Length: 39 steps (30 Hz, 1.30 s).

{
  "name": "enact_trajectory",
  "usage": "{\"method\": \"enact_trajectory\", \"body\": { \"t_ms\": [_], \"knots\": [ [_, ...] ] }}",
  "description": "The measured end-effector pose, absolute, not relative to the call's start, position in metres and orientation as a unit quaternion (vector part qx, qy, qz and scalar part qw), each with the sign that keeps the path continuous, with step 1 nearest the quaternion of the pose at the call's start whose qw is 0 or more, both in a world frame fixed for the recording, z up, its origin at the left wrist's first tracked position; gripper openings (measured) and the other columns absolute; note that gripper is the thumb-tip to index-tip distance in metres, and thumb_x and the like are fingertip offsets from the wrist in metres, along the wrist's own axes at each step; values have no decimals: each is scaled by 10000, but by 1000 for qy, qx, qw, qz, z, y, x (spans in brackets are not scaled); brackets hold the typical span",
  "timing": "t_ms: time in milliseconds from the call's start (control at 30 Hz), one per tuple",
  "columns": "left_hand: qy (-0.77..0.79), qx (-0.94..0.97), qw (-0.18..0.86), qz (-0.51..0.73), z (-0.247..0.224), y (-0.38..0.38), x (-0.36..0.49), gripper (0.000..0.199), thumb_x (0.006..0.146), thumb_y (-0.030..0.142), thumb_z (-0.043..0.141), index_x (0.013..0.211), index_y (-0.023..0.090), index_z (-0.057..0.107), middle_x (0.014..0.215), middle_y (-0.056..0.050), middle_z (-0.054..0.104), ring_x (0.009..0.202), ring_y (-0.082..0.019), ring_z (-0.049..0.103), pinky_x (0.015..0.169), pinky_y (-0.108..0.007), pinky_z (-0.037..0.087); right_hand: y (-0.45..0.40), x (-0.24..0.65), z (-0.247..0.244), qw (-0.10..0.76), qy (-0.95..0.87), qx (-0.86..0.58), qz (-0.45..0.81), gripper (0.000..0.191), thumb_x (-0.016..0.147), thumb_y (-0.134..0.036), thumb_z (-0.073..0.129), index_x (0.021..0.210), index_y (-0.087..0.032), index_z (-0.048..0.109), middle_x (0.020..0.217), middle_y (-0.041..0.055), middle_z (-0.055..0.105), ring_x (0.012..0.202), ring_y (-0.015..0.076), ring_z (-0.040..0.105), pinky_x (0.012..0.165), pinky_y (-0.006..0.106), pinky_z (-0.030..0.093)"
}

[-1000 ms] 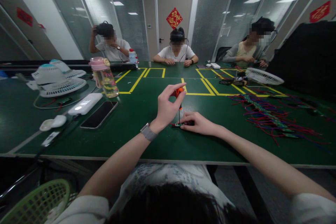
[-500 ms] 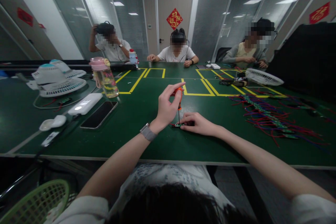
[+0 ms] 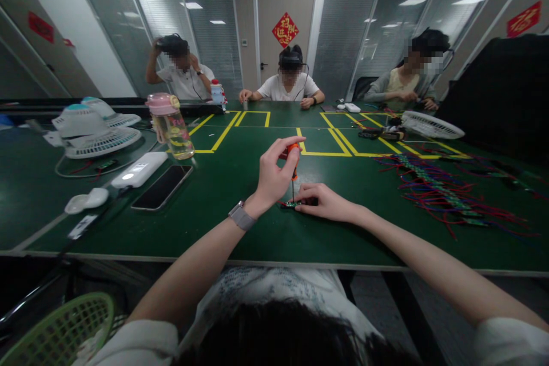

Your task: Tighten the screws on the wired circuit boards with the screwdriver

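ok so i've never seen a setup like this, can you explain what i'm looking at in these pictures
There is no robot here: these are a person's two bare hands. Every picture comes from one camera worn on that person's head, looking forward and down.

The left hand holds a screwdriver upright by its orange handle, the thin shaft pointing down at a small circuit board. The right hand holds that board against the green table.

To the left lie a phone and small white fans, with a pink-lidded bottle standing nearby. To the right is a row of boards with red and blue wires. Three other people sit across the table.
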<state>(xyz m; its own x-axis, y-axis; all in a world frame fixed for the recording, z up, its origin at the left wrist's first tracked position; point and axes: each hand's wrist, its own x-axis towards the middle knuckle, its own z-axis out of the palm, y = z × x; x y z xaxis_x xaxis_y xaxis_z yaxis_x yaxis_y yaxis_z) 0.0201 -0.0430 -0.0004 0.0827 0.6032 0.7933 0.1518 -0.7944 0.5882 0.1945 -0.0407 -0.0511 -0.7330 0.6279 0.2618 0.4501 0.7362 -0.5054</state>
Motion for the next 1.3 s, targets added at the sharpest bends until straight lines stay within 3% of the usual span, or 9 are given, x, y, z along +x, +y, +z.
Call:
{"method": "enact_trajectory", "body": {
  "t_ms": [1300],
  "knots": [
    [266,720,175,616,-1,-44,20,228,943,272,472,1090,213,636,937,-45,668,784,-132,640,688,-244,525,-41,194,-51,209,-907,-299,212,251,882,-300,608,1066,-171,719,837,47,601,693,143,559,646,265,435]
  ]
}}
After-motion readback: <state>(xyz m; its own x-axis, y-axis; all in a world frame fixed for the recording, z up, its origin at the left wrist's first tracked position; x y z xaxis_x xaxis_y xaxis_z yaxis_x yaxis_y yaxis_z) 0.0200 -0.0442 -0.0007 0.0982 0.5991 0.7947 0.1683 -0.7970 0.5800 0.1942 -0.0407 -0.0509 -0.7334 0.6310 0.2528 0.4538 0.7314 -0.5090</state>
